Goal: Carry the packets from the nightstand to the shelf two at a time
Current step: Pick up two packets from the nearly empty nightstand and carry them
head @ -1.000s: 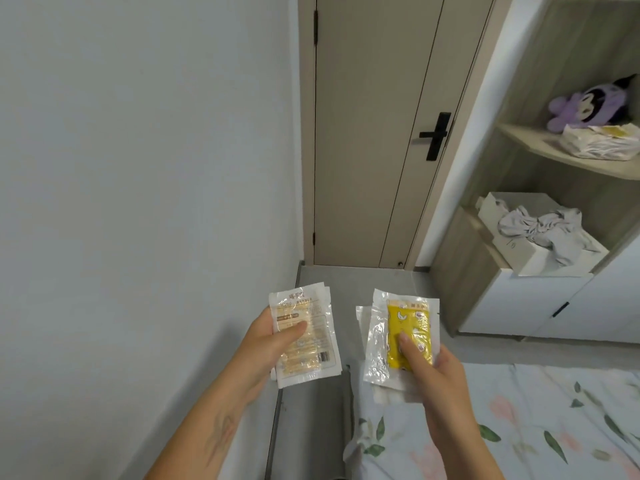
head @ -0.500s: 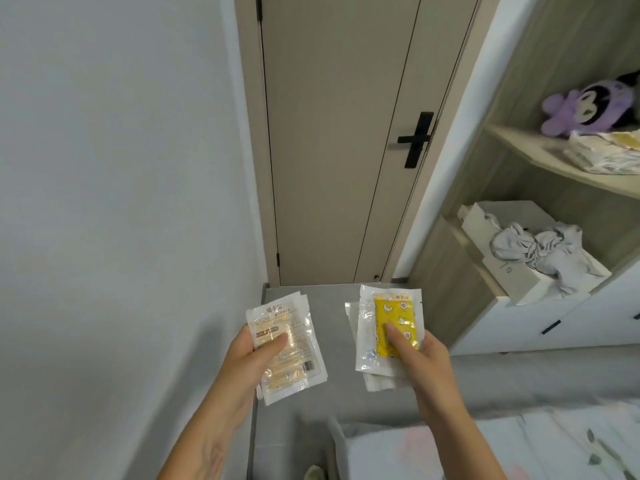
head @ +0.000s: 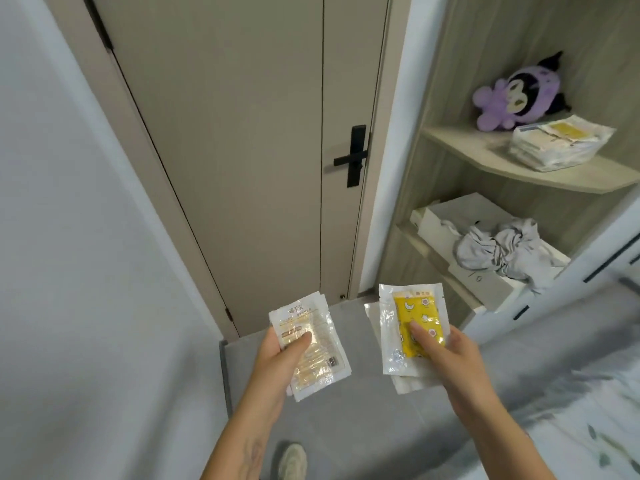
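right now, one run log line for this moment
stage: carrying | left hand: holds pale packets | right hand: holds yellow packets | shelf: pile there

Bedroom corner: closed door, plain wall, open shelving unit.

A beige door (head: 242, 150) with a black lever handle (head: 353, 157) stands shut in its frame. A pale wall (head: 69, 237) runs along the left; the floor (head: 346, 410) is grey. To the right, a wood-grain shelf (head: 485, 150) bears a purple plush toy (head: 512, 95); the tier below holds a white box (head: 485, 251) with crumpled grey cloth (head: 505, 247). Floral bedding (head: 571, 410) sits lower right. Lighting even, soft.
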